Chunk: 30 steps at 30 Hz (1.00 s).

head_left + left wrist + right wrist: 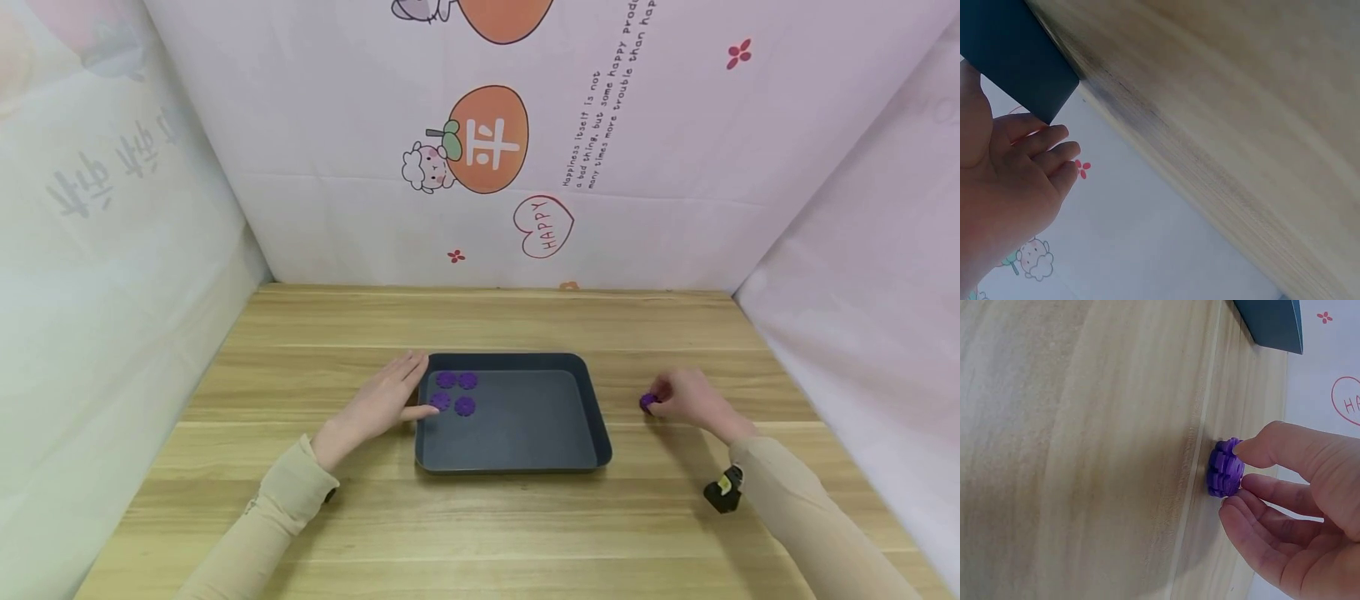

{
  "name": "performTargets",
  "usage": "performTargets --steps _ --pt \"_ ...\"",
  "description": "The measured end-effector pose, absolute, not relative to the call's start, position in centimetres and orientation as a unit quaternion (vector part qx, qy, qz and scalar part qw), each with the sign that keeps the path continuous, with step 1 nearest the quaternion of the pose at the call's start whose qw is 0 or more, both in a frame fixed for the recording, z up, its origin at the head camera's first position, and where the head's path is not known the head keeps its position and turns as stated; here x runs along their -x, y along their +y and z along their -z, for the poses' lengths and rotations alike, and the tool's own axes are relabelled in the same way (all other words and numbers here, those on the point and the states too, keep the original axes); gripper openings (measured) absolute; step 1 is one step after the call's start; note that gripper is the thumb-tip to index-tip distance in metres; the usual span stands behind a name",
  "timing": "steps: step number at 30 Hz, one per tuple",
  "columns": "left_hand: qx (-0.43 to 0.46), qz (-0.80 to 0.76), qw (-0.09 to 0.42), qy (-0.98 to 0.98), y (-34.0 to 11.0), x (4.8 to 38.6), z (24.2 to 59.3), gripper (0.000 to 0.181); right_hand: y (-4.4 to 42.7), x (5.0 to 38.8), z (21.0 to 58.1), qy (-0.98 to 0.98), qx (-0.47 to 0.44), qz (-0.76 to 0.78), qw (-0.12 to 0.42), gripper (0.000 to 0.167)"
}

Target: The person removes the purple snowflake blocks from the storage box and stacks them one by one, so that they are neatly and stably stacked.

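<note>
On the wooden table stands a dark grey tray (517, 465) with several purple toothed discs (465, 407) lying flat in its left part. My left hand (384, 398) rests on the tray's left wall, thumb over the rim near a disc; the left wrist view shows that hand (1016, 169) with its fingers by the tray's corner (1016, 56). To the right of the tray, my right hand (692, 402) holds purple discs (648, 403) between thumb and fingers. Close up, the right hand (1297, 506) pinches what looks like a short stack (1225, 467) at the table surface.
The wooden table (495, 533) runs back to a printed white cloth (360, 217), with more cloth at both sides. A black device (723, 492) is at the right wrist. The tray's outer wall (1275, 325) shows at the top of the right wrist view.
</note>
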<state>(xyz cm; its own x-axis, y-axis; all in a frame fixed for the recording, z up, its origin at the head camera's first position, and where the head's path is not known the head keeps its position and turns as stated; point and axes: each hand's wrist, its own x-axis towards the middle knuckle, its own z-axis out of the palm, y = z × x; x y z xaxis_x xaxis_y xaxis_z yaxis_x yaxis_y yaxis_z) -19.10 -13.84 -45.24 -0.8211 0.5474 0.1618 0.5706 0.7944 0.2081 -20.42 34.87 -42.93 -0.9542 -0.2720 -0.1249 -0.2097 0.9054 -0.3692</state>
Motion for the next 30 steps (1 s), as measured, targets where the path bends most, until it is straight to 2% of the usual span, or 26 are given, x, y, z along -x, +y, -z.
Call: performTargets --steps 9,21,30 --pt "0.288 0.118 0.032 -0.950 -13.9 19.0 45.4 0.087 34.9 20.4 43.0 0.973 0.124 0.172 0.088 0.019" --pt "0.298 0.123 0.041 -0.946 -14.1 19.1 45.4 0.087 34.6 20.5 42.5 0.974 0.142 0.165 0.061 0.023" --pt "0.304 0.125 0.056 -0.943 -14.1 19.1 45.5 0.087 32.8 20.5 41.2 0.972 0.138 0.179 0.064 0.026"
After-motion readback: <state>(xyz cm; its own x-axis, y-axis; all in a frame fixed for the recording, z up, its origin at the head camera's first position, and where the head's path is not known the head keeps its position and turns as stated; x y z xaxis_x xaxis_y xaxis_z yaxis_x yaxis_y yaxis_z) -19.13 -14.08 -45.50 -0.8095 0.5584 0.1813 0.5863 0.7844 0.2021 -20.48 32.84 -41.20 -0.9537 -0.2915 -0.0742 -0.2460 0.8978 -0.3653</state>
